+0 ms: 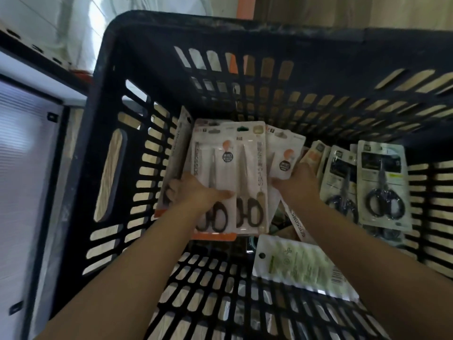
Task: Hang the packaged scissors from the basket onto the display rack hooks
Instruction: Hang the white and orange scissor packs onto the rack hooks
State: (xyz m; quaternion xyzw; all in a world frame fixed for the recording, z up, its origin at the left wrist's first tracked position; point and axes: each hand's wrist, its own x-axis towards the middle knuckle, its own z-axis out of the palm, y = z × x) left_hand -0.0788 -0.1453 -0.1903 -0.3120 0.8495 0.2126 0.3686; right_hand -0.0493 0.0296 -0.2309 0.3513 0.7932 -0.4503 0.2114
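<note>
I look down into a black slotted basket [117, 99]. My left hand [196, 192] grips a fanned stack of white scissors packs [220, 153] with black-handled scissors, its thumb across the front. My right hand [297, 182] pinches the lower edge of another white scissors pack [285, 153] just to the right of that stack. Grey-carded scissors packs [381, 180] with black handles stand in a row along the basket's right side. No display rack hooks are in view.
A white pack with green print and a barcode [301, 266] leans against the near wall of the basket. More packs lie loose on the basket floor under my hands. A white panel with a dark frame [27, 168] stands to the left of the basket.
</note>
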